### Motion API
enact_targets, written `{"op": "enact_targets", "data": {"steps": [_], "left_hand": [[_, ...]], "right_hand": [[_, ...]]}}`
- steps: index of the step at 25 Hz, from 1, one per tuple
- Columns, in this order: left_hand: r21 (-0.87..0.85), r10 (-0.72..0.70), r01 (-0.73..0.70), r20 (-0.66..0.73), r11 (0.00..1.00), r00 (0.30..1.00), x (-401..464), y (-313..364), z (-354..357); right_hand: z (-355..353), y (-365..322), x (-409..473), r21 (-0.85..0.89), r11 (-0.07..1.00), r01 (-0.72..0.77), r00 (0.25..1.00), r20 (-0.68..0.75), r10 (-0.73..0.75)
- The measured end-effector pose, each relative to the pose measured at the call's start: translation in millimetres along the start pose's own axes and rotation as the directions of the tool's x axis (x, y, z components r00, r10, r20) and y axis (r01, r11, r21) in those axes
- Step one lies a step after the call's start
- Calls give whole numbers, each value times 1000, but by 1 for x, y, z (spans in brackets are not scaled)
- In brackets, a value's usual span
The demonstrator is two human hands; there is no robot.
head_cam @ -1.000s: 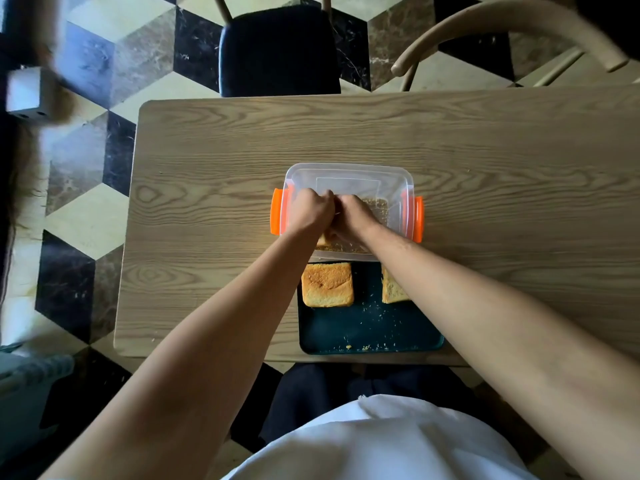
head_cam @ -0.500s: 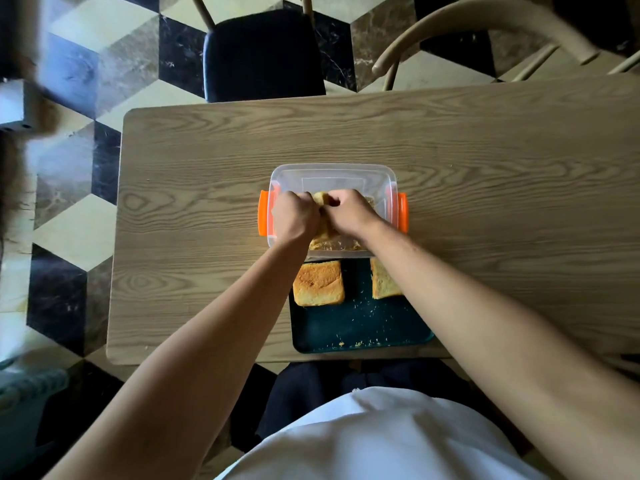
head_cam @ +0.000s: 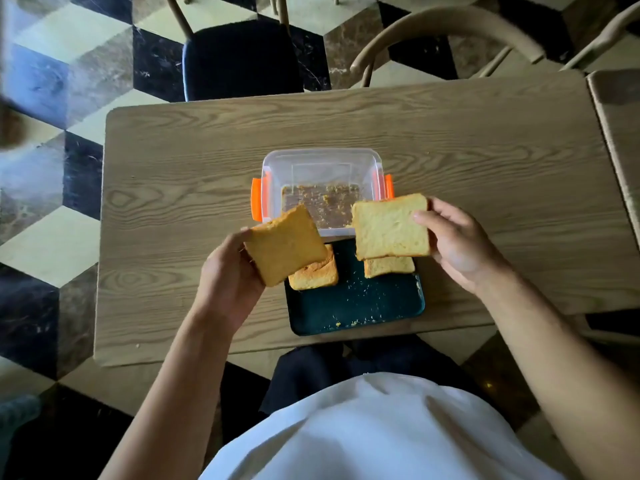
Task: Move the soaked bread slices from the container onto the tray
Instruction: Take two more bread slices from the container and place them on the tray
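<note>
Carrying two soaked slices toward the tray [head_cam: 360,306]: the left hand [head_cam: 228,282] pinches the darker slice [head_cam: 285,245] by its left edge, and the right hand [head_cam: 457,244] pinches the paler slice [head_cam: 389,226] by its right edge, both held in the air above the tray's far end. Two slices [head_cam: 317,271] [head_cam: 389,266] already lie on the tray. The clear container [head_cam: 322,161] beyond holds only liquid and crumbs. Judged next: lower each slice flat onto the bare near half of the tray, clear of those already there, then release.
</note>
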State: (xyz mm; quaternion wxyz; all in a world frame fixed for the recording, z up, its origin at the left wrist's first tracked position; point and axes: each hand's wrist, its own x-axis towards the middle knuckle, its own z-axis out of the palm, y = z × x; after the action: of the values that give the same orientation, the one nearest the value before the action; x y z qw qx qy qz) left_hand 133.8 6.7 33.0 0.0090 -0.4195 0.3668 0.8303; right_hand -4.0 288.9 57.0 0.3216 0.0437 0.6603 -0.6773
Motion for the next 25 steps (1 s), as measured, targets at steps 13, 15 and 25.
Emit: {"op": "enact_targets", "data": {"steps": [13, 15, 25], "left_hand": [[295, -282, 315, -149, 902, 948, 10, -121, -22], [306, -266, 318, -198, 897, 943, 14, -128, -21], [744, 97, 161, -291, 649, 952, 9, -134, -6]], "right_hand": [[-30, 149, -13, -142, 902, -407, 903, -215, 373], [-28, 153, -7, -131, 908, -397, 906, -212, 366], [-39, 146, -11, -460, 815, -353, 924, -307, 227]]}}
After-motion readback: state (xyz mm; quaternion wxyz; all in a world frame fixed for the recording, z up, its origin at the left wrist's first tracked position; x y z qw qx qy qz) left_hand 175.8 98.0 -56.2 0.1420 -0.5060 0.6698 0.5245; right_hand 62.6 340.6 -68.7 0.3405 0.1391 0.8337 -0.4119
